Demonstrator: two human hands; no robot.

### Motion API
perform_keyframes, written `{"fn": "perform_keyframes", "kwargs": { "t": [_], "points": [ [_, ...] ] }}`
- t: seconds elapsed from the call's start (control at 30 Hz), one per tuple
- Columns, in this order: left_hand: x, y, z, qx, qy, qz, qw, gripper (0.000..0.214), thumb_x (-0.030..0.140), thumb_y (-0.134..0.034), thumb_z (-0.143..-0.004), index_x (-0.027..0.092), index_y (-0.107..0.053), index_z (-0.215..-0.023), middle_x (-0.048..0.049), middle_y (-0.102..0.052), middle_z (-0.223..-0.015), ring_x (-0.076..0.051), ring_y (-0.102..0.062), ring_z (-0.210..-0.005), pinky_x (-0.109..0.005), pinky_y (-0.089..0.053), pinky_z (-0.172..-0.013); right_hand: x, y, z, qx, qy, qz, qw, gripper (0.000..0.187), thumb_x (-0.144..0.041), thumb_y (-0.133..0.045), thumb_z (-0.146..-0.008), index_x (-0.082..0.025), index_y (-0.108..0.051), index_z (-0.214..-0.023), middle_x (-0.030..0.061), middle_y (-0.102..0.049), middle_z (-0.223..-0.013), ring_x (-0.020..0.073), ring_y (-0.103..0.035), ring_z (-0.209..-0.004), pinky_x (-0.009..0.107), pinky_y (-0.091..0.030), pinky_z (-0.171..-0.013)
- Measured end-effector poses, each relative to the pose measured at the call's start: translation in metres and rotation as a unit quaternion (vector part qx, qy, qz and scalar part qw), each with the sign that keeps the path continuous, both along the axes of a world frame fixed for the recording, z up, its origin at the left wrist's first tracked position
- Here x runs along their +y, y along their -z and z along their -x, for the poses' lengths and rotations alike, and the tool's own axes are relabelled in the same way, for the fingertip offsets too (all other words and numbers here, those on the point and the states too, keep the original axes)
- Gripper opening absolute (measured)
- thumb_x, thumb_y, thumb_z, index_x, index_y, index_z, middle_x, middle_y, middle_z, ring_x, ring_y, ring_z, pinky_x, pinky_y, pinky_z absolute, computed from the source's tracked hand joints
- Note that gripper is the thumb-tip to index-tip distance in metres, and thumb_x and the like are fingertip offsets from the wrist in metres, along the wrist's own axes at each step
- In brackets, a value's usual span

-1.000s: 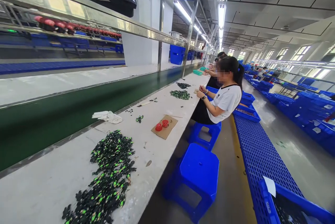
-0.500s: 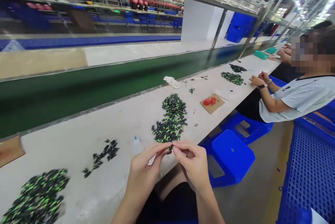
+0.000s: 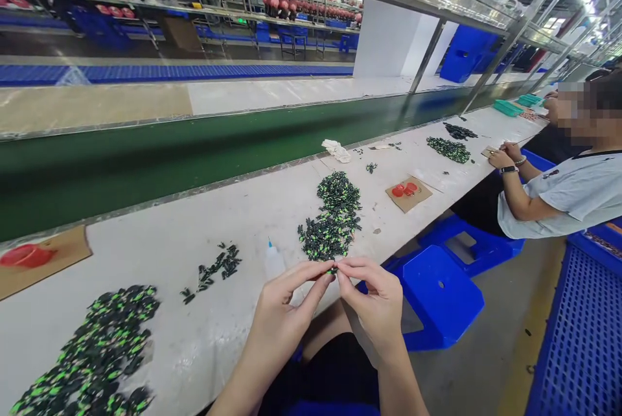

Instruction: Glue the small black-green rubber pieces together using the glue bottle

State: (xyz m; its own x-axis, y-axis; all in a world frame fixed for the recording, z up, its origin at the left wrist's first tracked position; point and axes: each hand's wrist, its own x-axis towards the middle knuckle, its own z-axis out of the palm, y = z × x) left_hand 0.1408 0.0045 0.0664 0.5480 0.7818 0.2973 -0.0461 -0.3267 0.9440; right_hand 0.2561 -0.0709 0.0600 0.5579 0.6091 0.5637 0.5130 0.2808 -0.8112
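Head view — left hand and right hand pinch one small black-and-green piece between their fingers, near a loose black-and-green heap on the white surface.

Cannot make out the shape of the small black-and-green piece, mostly covered by the fingertips of the bare left hand and bare right hand. Cannot see the base of the white, blue-tipped plastic bottle, hidden behind the left hand. Lose the flat brown cardboard sheet past the left edge, the big loose black-and-green heap past the bottom. Cannot separate single bits in the far black pile, too small.
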Motion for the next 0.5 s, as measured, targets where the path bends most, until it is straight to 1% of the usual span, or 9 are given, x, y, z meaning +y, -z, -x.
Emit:
{"fn": "perform_keyframes", "kwargs": {
  "t": [0.1, 0.2, 0.27, 0.37, 0.5],
  "points": [
    [-0.0003, -0.0008, 0.0020, -0.002, -0.001, 0.009, 1.000, 0.017, 0.031, -0.064, -0.081, 0.022, -0.076, -0.090, -0.0053, -0.075, -0.091, -0.020, -0.071, -0.084, -0.029, -0.061, -0.077, 0.0008, -0.0026, -0.0010, -0.047, 0.000, -0.010, 0.999, 0.020, -0.006, -0.065, -0.075, -0.022, -0.074, -0.079, 0.0032, -0.075, -0.080, 0.0145, -0.070, -0.069, 0.024, -0.059, -0.066],
    [-0.0009, -0.0009, 0.0025, 0.000, 0.003, 0.016, 1.000, 0.016, 0.029, -0.064, -0.081, 0.021, -0.076, -0.088, -0.0058, -0.075, -0.091, -0.020, -0.071, -0.082, -0.028, -0.061, -0.076, 0.0008, -0.0039, -0.0017, -0.073, 0.004, -0.015, 0.997, 0.018, -0.006, -0.064, -0.075, -0.022, -0.072, -0.078, 0.0034, -0.074, -0.078, 0.0146, -0.070, -0.068, 0.025, -0.059, -0.066],
    [-0.0012, 0.0000, 0.0021, 0.010, -0.007, 0.035, 0.999, 0.018, 0.029, -0.066, -0.078, 0.020, -0.075, -0.091, -0.0055, -0.076, -0.090, -0.019, -0.072, -0.080, -0.028, -0.061, -0.075, 0.0004, -0.0044, -0.0016, -0.089, 0.002, -0.021, 0.996, 0.018, -0.005, -0.064, -0.076, -0.021, -0.071, -0.078, 0.0035, -0.073, -0.077, 0.0148, -0.069, -0.069, 0.025, -0.059, -0.065],
    [-0.0011, 0.0028, 0.0014, 0.012, -0.025, 0.073, 0.997, 0.026, 0.031, -0.070, -0.074, 0.019, -0.072, -0.097, -0.0046, -0.076, -0.086, -0.019, -0.072, -0.075, -0.027, -0.062, -0.073, 0.0000, -0.0050, -0.0006, -0.120, 0.007, -0.031, 0.992, 0.019, -0.004, -0.063, -0.077, -0.021, -0.070, -0.080, 0.0040, -0.072, -0.077, 0.0149, -0.069, -0.070, 0.026, -0.058, -0.066],
    [-0.0009, 0.0072, 0.0012, 0.004, -0.018, 0.087, 0.996, 0.025, 0.030, -0.070, -0.073, 0.018, -0.071, -0.096, -0.0052, -0.075, -0.086, -0.018, -0.072, -0.075, -0.026, -0.061, -0.074, -0.0001, -0.0051, 0.0009, -0.147, 0.020, -0.036, 0.988, 0.021, -0.002, -0.061, -0.077, -0.021, -0.068, -0.080, 0.0037, -0.072, -0.077, 0.0142, -0.067, -0.069, 0.026, -0.057, -0.065]
  ]
}}
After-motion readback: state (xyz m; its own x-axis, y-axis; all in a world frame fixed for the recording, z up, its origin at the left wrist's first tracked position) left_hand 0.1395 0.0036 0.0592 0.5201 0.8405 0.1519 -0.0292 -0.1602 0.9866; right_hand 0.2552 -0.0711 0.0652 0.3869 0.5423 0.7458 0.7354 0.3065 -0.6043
